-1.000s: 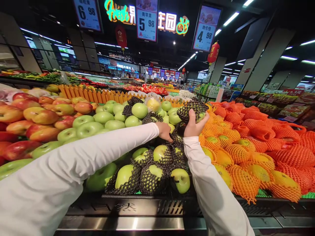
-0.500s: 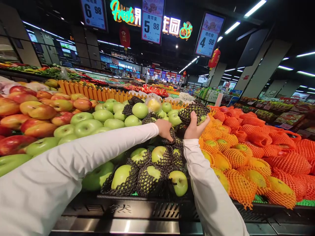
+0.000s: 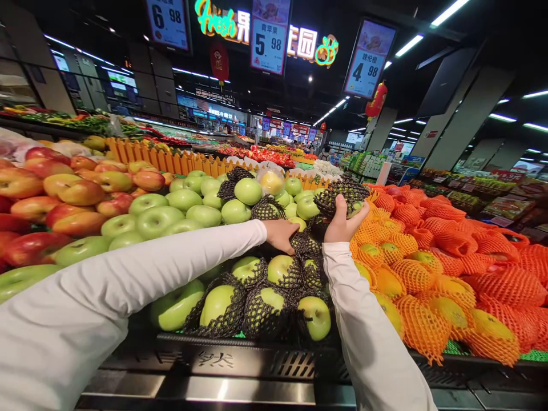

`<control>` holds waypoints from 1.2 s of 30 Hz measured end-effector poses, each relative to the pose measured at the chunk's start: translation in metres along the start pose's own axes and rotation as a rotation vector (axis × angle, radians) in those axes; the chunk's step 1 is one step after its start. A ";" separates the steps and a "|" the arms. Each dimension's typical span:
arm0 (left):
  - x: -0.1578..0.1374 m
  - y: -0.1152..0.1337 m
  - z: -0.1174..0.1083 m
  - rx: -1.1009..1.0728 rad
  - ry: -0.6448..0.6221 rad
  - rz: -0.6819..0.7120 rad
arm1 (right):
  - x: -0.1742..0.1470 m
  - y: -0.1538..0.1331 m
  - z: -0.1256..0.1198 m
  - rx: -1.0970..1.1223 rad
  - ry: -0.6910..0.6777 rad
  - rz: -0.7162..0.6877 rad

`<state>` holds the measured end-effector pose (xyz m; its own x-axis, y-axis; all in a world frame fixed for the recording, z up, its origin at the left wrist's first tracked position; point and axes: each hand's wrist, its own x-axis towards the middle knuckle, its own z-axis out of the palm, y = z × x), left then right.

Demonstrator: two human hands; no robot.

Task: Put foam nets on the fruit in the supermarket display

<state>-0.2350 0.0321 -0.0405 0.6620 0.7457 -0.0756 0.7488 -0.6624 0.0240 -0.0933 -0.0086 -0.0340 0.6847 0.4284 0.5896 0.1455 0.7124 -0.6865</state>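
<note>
My right hand [image 3: 343, 221] is raised at the right edge of the green apples, its fingers wrapped round a green apple in a black foam net [image 3: 340, 197]. My left hand [image 3: 280, 234] reaches in from the left over the middle of the pile. Its thumb and fingers curl against another black-netted green apple [image 3: 306, 244], and part of that grip is hidden. Just below lie several more netted green apples [image 3: 266, 305], set close together near the front of the bin. Bare green apples [image 3: 158, 221] are heaped to the left of my hands.
Red-yellow apples [image 3: 71, 188] are piled at the far left. Oranges in orange nets [image 3: 422, 325] and fruit in red nets [image 3: 496, 274] lie to the right. A black bin edge [image 3: 240, 354] runs along the front, and an orange picket divider [image 3: 171, 162] stands behind.
My left hand has shifted slightly left and down over the netted apples. My right hand still holds its netted apple in nearly the same place. The view has moved a little.
</note>
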 end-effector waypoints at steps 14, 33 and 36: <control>0.005 0.001 -0.036 -0.034 -0.135 0.109 | 0.027 0.008 -0.003 0.054 0.219 0.075; -0.014 -0.036 -0.004 0.472 0.296 0.190 | 0.005 0.016 0.006 -0.115 -0.061 0.245; -0.005 -0.031 -0.001 0.450 0.326 0.189 | 0.007 0.027 0.007 -0.116 -0.102 0.225</control>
<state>-0.2612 0.0486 -0.0403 0.8119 0.5480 0.2012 0.5765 -0.6984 -0.4241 -0.0892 0.0177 -0.0454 0.6344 0.6270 0.4521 0.0822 0.5269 -0.8460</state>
